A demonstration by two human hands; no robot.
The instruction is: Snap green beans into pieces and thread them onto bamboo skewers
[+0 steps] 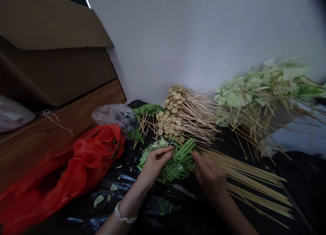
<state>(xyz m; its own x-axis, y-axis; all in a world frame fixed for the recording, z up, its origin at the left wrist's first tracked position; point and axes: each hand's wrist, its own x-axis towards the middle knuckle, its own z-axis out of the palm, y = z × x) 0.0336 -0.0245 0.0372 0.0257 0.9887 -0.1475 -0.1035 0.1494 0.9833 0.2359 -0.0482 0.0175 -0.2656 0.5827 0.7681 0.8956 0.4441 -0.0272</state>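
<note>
My left hand (154,164) rests on a heap of cut green bean pieces (175,163), its fingers curled over them. My right hand (209,176) is just right of the heap, fingers bent down toward it and beside a bundle of bare bamboo skewers (254,185); what its fingers hold, if anything, is hidden. A beaded bracelet (124,217) circles my left wrist. Behind the heap lie skewers loaded with round tan slices (173,114).
A red plastic bag (76,170) lies at left on black plastic sheeting (122,191). A clear bag (113,114) and green-bean skewers (147,110) sit behind. Skewered pale leafy greens (257,92) pile up at right. Cardboard boxes (51,41) stand on a wooden ledge.
</note>
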